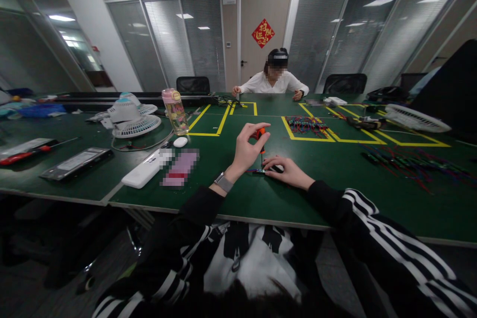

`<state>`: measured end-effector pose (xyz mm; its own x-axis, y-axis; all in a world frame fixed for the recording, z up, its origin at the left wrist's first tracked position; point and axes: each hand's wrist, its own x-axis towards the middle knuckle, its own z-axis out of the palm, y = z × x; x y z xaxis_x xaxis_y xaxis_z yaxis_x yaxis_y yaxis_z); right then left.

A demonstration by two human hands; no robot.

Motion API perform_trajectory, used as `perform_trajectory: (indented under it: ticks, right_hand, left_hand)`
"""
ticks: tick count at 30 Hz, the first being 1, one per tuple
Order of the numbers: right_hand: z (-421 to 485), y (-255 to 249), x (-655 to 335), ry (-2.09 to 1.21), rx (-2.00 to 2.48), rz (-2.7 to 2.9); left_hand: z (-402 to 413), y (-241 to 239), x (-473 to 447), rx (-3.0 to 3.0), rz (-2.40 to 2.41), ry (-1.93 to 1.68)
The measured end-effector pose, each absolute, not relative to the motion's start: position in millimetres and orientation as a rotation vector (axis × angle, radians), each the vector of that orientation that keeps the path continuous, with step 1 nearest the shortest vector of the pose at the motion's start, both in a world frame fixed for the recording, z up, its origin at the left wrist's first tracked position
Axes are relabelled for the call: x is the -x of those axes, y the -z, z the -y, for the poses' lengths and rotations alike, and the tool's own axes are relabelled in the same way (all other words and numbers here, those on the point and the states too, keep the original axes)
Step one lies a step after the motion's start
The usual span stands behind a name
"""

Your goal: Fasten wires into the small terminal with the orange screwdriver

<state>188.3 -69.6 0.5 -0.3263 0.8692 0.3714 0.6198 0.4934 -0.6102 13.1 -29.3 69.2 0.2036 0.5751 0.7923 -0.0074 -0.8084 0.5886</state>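
Note:
My left hand (pixel 246 146) is closed around the orange handle of a screwdriver (pixel 262 151), with the index finger and thumb curved about its upper part. The screwdriver stands nearly upright, and its dark shaft runs down to a small dark circuit board (pixel 258 172) on the green table. My right hand (pixel 286 171) rests low on the tabletop, its fingertips gripping the right end of that board. A bit of coloured wire shows at the board's left side. Where the screwdriver's tip meets the board is too small to make out.
A bundle of wired boards (pixel 307 126) lies beyond my hands, another wired heap (pixel 413 161) to the right. At left are a white power strip (pixel 143 171), a drink bottle (pixel 175 112) and a white fan (pixel 136 121). Across the table (pixel 223 203) sits a person (pixel 276 82).

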Motion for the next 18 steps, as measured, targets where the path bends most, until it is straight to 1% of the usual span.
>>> perform_trajectory:
  ticks: [8, 14, 18]
  right_hand:
    - [69.4, -0.7, -188.7, -0.48, 1.23, 2.066]
    - [69.2, 0.6, -188.8, -0.482, 1.233, 2.057]
    - [69.5, -0.5, -188.8, -0.488, 1.216, 2.061]
  left_hand:
    - [27.0, -66.5, -14.1, -1.894, -0.448, -1.517]
    - [27.9, -68.1, -13.0, -2.025, -0.549, -1.669]
    - [27.6, -67.3, -12.5, -2.015, -0.5, -1.539]
